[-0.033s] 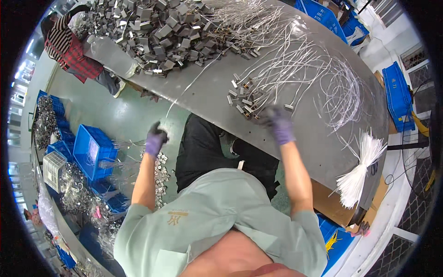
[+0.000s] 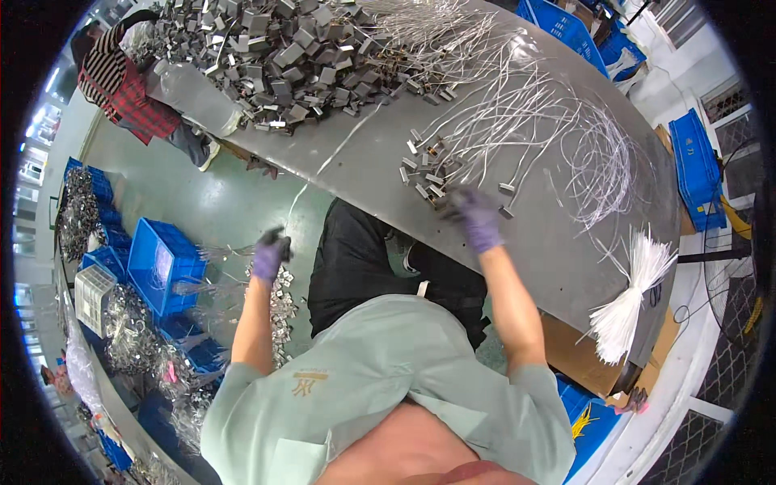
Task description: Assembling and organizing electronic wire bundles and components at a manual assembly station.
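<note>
Your right hand (image 2: pixel 478 218) at counter (image 2: pixel 558 242) near edge, grip unclear, beside small metal clips (image 2: pixel 424 174). Left hand (image 2: pixel 271 252) off counter, grip closed on wire (image 2: pixel 301 194).

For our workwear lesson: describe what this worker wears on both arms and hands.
Both the left hand and the right hand wear purple gloves. The forearms are bare; the short sleeves belong to a pale green work shirt with a small yellow emblem near the left shoulder.
</note>
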`<state>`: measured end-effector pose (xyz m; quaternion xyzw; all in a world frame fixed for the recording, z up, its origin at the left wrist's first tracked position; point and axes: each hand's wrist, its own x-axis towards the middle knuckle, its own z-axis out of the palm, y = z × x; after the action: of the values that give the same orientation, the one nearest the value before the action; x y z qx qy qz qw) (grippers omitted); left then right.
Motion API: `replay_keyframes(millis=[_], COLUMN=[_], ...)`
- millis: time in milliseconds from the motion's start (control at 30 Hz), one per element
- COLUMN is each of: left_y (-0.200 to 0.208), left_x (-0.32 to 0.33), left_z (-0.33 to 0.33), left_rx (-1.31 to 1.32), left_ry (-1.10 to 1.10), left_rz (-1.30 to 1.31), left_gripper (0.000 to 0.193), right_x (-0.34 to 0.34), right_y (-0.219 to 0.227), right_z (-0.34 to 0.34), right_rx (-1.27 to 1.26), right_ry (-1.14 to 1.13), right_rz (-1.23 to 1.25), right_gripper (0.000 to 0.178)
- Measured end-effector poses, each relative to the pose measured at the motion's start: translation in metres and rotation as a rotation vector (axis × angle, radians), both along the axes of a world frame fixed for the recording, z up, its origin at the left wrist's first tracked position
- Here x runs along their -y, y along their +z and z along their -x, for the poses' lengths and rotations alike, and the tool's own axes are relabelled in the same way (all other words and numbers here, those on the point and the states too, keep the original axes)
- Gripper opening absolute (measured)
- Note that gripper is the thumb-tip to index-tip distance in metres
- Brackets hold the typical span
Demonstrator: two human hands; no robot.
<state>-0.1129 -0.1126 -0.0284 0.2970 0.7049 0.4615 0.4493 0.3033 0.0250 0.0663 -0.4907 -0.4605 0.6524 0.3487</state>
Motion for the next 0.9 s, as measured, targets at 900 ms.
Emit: replay_keyframes(millis=[900], left_y=[-0.036], left_x=[0.076], left_z=[-0.033], left_rx=[-0.044], left_ry=[0.145], left_rz=[0.120], left_gripper=[0.021], right_x=[-0.062], right_y=[0.054], right_z=[0.024], right_rx=[-0.465], right_ry=[-0.645], right_rz=[-0.406], right_gripper=[0.024])
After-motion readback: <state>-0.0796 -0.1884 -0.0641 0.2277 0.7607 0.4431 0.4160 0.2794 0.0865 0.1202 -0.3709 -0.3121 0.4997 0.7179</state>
